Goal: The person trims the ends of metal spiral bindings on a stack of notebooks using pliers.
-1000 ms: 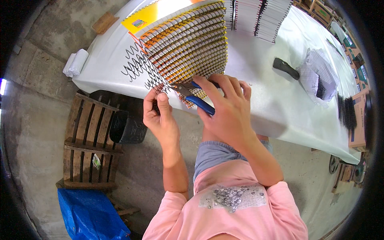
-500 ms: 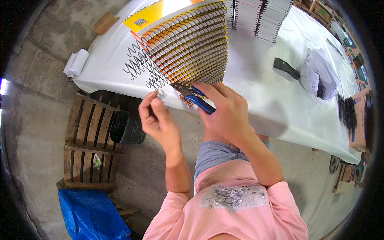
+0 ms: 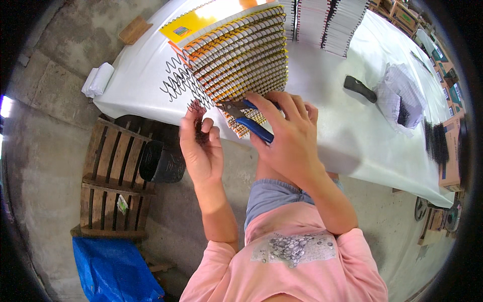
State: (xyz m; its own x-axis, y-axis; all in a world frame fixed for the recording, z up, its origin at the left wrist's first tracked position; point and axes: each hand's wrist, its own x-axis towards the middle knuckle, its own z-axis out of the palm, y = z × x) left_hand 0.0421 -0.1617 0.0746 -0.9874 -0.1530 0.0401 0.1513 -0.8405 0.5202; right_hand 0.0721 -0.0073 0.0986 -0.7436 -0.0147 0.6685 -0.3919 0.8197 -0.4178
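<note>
A fanned stack of spiral-bound notebooks (image 3: 241, 55) with yellow and orange covers lies at the table's near edge, their bindings facing up. Loose ends of black spiral wire (image 3: 176, 83) stick out on its left side. My right hand (image 3: 292, 133) is closed around blue-handled cutting pliers (image 3: 255, 131), whose jaws are beside the lower left edge of the stack. Just below the wire ends is my left hand (image 3: 201, 151), its fingers curled and partly blurred. Dark, coil-like wire shows between those fingers; its exact extent is unclear.
White-covered table (image 3: 372, 146) carries more bound stacks (image 3: 332, 25), a black tool-like object (image 3: 359, 88) and a crumpled white bag (image 3: 400, 100) with dark coils inside. Black coils (image 3: 435, 141) stand beside a cardboard box (image 3: 453, 151). Below left are a black bucket (image 3: 168, 163) and wooden pallet (image 3: 113, 176).
My left hand has turned and risen toward the wire ends, and dark wire now shows in its fingers. The pliers have shifted slightly, and my right-hand fingers have spread more over them.
</note>
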